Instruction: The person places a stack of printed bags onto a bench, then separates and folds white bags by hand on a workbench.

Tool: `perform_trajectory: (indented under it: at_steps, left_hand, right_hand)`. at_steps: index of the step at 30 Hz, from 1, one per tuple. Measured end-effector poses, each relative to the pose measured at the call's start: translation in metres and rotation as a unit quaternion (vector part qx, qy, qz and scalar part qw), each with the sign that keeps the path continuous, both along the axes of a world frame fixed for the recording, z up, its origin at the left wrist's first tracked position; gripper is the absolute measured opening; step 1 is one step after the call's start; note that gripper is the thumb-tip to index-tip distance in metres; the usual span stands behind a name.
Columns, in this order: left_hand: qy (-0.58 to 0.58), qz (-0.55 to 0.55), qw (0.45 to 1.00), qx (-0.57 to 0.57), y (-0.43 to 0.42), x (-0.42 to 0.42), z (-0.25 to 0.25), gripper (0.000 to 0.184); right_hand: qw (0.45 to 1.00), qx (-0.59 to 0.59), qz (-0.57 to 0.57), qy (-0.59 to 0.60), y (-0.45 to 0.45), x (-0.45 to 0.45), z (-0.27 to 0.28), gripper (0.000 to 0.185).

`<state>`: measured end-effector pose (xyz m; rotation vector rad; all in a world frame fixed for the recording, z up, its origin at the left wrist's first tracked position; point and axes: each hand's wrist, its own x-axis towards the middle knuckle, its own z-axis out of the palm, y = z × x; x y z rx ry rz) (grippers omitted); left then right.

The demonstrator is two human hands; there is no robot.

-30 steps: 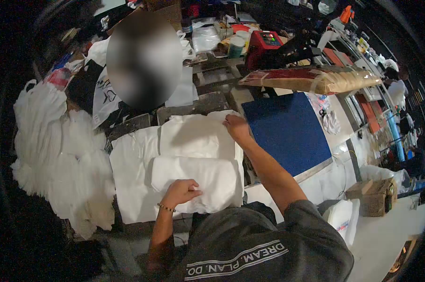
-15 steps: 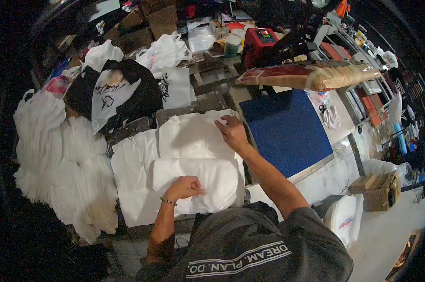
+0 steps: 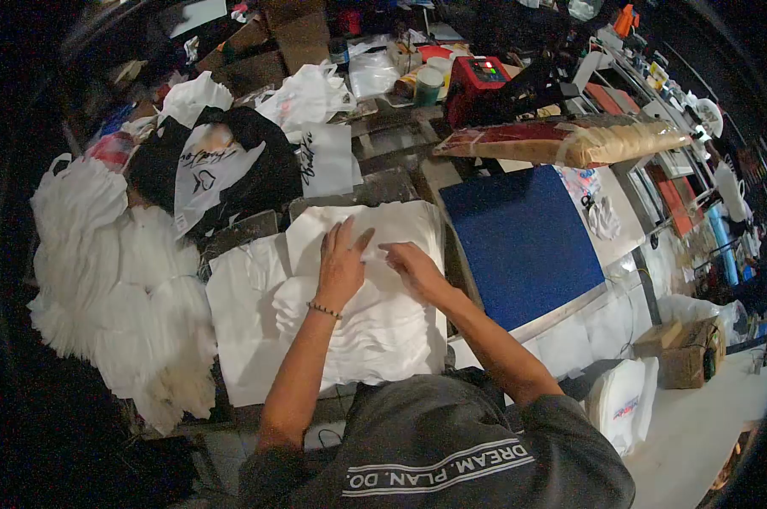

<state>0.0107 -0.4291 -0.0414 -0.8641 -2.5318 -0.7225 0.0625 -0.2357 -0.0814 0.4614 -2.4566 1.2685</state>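
Observation:
A stack of white, cloth-like sheets (image 3: pixel 400 222) lies in front of me, its near half folded into several rumpled layers (image 3: pixel 366 339). On the upper part of the stack my left hand (image 3: pixel 343 265) rests with its fingers stretched out, a beaded bracelet at the wrist. My right hand (image 3: pixel 413 270) is just to its right, over the same sheets, index finger extended and the other fingers partly curled. Nothing shows in either hand. Another flat white sheet (image 3: pixel 243 314) lies under and to the left of the stack.
Bunches of white bags (image 3: pixel 103 280) hang at the left. Behind them sits a black bag (image 3: pixel 256 144) with a printed white piece on it. At the right are a blue pad (image 3: pixel 519 246), a taped padded board (image 3: pixel 570 140), a red device (image 3: pixel 477 81) and a cardboard box (image 3: pixel 693 348).
My left hand has moved up from the folded near part onto the upper sheet. My right hand has come down slightly toward it. The smooth near fold now lies in rumpled layers.

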Motion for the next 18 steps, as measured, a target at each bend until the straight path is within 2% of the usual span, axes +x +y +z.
perform_trajectory:
  at_steps: [2, 3, 5, 7, 8, 9, 10, 11, 12, 14, 15, 18]
  left_hand:
    - [0.088, -0.012, 0.993, -0.073, -0.002, -0.011, -0.005, 0.036]
    - [0.088, -0.012, 0.993, -0.073, -0.008, -0.016, -0.01, 0.036]
    - [0.06, -0.082, 0.99, -0.099, -0.021, -0.024, -0.017, 0.038]
    - [0.009, -0.095, 0.99, -0.102, -0.028, -0.009, -0.012, 0.037]
    - [-0.036, -0.108, 0.988, -0.101, -0.031, 0.002, -0.006, 0.036]
    - [-0.071, -0.1, 0.984, -0.128, -0.034, 0.018, 0.004, 0.035]
    - [-0.105, -0.092, 0.978, -0.156, -0.038, 0.037, 0.011, 0.034]
    - [-0.152, -0.094, 0.971, -0.158, -0.044, 0.056, 0.007, 0.025]
    - [-0.198, -0.096, 0.962, -0.16, -0.051, 0.074, 0.001, 0.018]
    - [-0.271, -0.158, 0.924, -0.218, -0.062, 0.102, -0.011, 0.026]
    - [-0.297, -0.178, 0.908, -0.235, -0.062, 0.114, -0.016, 0.037]
    - [-0.301, -0.176, 0.921, -0.171, -0.064, 0.128, -0.018, 0.047]
  right_hand:
    - [0.996, -0.028, 0.025, -0.086, 0.005, 0.01, 0.009, 0.019]
    - [0.996, -0.028, 0.025, -0.086, 0.009, 0.014, 0.012, 0.019]
    - [0.96, -0.186, 0.116, -0.174, 0.016, 0.021, 0.014, 0.027]
    - [0.964, -0.224, 0.07, -0.122, 0.027, 0.005, -0.005, 0.037]
    - [0.974, -0.188, -0.002, -0.125, 0.037, -0.01, -0.02, 0.041]
    - [0.974, -0.188, -0.003, -0.124, 0.04, -0.023, -0.028, 0.041]
    - [0.992, -0.05, -0.116, -0.027, 0.042, -0.035, -0.033, 0.042]
    - [0.968, 0.089, -0.226, 0.069, 0.042, -0.045, -0.039, 0.044]
    - [0.967, 0.088, -0.229, 0.07, 0.044, -0.055, -0.049, 0.044]
    - [0.953, 0.16, -0.229, 0.12, 0.049, -0.072, -0.067, 0.043]
    - [0.952, 0.16, -0.233, 0.119, 0.05, -0.08, -0.071, 0.043]
    - [0.959, 0.171, -0.214, 0.077, 0.053, -0.089, -0.072, 0.033]
